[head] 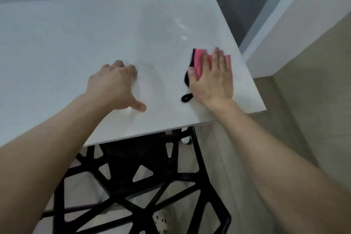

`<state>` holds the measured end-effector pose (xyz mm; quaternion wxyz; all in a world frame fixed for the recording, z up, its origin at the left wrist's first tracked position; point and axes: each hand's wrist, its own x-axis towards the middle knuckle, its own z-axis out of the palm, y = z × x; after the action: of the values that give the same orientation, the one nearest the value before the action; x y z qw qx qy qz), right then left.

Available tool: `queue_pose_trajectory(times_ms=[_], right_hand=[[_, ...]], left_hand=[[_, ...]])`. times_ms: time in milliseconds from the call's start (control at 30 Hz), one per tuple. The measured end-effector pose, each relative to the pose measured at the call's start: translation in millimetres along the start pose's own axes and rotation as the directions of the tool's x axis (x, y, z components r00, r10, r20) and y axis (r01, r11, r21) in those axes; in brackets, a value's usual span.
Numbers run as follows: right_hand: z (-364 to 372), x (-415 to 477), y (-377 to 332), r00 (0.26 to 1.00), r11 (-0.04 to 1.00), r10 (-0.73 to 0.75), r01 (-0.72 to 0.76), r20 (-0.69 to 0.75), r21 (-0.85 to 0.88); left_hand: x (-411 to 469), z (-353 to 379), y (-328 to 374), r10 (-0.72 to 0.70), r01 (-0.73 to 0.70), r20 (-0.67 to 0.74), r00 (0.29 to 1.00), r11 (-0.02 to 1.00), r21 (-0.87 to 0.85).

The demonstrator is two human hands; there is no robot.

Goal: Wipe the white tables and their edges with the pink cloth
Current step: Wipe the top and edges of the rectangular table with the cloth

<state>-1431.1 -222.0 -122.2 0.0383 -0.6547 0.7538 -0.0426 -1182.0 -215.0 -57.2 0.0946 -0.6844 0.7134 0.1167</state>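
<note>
Right hand [212, 80] lies flat, fingers straight and close together, palm pressing the pink cloth [201, 61] onto the white tabletop [95, 34]. Most of the cloth is under the palm. Pink shows past the fingertips and on the thumb side, with a dark border there. A black hanging loop [187, 98] trails out by the heel of the hand.

Left hand [114, 85] is well apart on the thumb side of the right. Its fingers are bent and holding nothing, fingertips propped on the tabletop, thumb splayed toward the near edge. Reads as a brace.

The tabletop's right edge [252, 81] runs just beyond the right hand's little finger. The near edge passes under both wrists. A black lattice chair [144, 176] sits below it, between the forearms. A faint sheen shows ahead of the right fingertips; cannot tell whether it is damp or glare.

Judgement: mid-wipe on the top surface, right-hand corner zone. The edges look yet to be done.

To do this step well:
- Keep the palm flat, so that the whole cloth stays in contact.
- Overlap each pass with the one before it.
- Carry the stroke right off the little-finger edge, not short of it.
- For the edge itself, fold the cloth over the rim and pinch along it.
- Mind the loop, which could drag or snag at the corner.
- Keep the left hand off ground already wiped.
</note>
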Motion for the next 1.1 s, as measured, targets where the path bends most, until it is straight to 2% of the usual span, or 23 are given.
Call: queue_pose_trajectory(times_ms=[67, 133, 233, 300, 367, 433, 467, 500, 533, 567, 633, 700, 733, 767, 800, 867, 900, 933, 967, 1033, 1100], right_hand=[[5, -19, -38, 0.966, 0.967, -0.253, 0.251, 0.048, 0.035], [0, -34, -41, 0.894, 0.900, -0.436, 0.432, 0.099, 0.057], [-9, -31, 13, 0.821, 0.833, -0.553, 0.546, 0.144, 0.088], [-16, -15, 62, 0.873, 0.888, -0.457, 0.459, 0.167, 0.029], [-19, 12, 88, 0.964, 0.972, -0.225, 0.232, 0.141, -0.036], [-14, 41, 67, 0.996, 0.999, 0.018, -0.014, 0.085, -0.048], [-11, 50, 40, 0.994, 0.996, 0.088, -0.086, 0.062, -0.035], [-7, 52, 9, 0.995, 0.997, 0.081, -0.080, 0.056, -0.024], [-3, 46, -21, 0.998, 1.000, -0.008, 0.009, 0.066, -0.010], [1, 32, -45, 0.984, 0.987, -0.158, 0.159, 0.085, -0.002], [2, -5, -57, 0.871, 0.881, -0.471, 0.473, 0.141, 0.021], [-5, -23, -25, 0.751, 0.771, -0.633, 0.633, 0.188, 0.072], [-10, -21, -3, 0.737, 0.764, -0.640, 0.642, 0.218, 0.072], [-14, -11, 20, 0.774, 0.801, -0.589, 0.597, 0.232, 0.041], [-16, 3, 38, 0.849, 0.869, -0.484, 0.496, 0.213, -0.001], [-15, 37, 43, 0.979, 0.984, -0.166, 0.173, 0.121, -0.047], [-9, 53, 26, 0.998, 0.998, -0.020, 0.024, 0.067, -0.055], [-4, 64, -2, 0.998, 0.998, 0.055, -0.054, 0.035, -0.040], [3, 69, -33, 0.999, 0.999, 0.035, -0.034, 0.027, -0.021], [11, 67, -84, 0.972, 0.974, -0.226, 0.226, 0.066, 0.006], [10, 52, -95, 0.864, 0.872, -0.488, 0.489, 0.122, 0.021]], left_hand=[[3, 0, 2, 0.006, -0.006, 0.005, 1.000, 1.000, 0.017], [4, 0, 3, 0.009, -0.009, 0.015, 1.000, 1.000, 0.024], [3, 3, 1, 0.009, -0.009, 0.010, 1.000, 1.000, 0.025], [2, 3, 1, 0.014, -0.014, 0.011, 1.000, 1.000, 0.025], [0, 3, 1, 0.018, -0.018, 0.008, 1.000, 1.000, 0.024], [-1, 3, 0, 0.015, -0.015, 0.009, 1.000, 1.000, 0.014], [-1, 3, 0, 0.015, -0.015, 0.011, 1.000, 1.000, 0.007], [-2, 3, 0, 0.015, -0.015, 0.013, 1.000, 1.000, 0.004], [-2, 2, 0, 0.014, -0.014, 0.014, 1.000, 1.000, 0.007], [-2, 2, 0, 0.013, -0.013, 0.014, 1.000, 1.000, 0.014], [-2, 1, 0, 0.013, -0.013, 0.007, 1.000, 1.000, 0.015], [-3, 1, 1, 0.017, -0.017, 0.002, 1.000, 1.000, 0.004], [-4, 1, 1, 0.018, -0.018, 0.002, 1.000, 1.000, 0.001], [-5, 2, 1, 0.017, -0.017, -0.001, 1.000, 1.000, -0.002], [-6, 3, 0, 0.016, -0.016, -0.005, 1.000, 1.000, -0.009], [-7, 5, -1, 0.018, -0.019, -0.012, 1.000, 0.999, -0.027], [-6, 6, -2, 0.019, -0.020, -0.017, 1.000, 0.999, -0.036], [-5, 6, -2, 0.019, -0.020, -0.023, 1.000, 0.999, -0.044], [-6, 7, -3, 0.018, -0.019, -0.026, 0.999, 0.999, -0.048], [-6, 9, -5, 0.010, -0.012, -0.039, 0.999, 0.999, -0.039], [-6, 9, -4, 0.002, -0.004, -0.040, 0.999, 0.999, -0.046]])
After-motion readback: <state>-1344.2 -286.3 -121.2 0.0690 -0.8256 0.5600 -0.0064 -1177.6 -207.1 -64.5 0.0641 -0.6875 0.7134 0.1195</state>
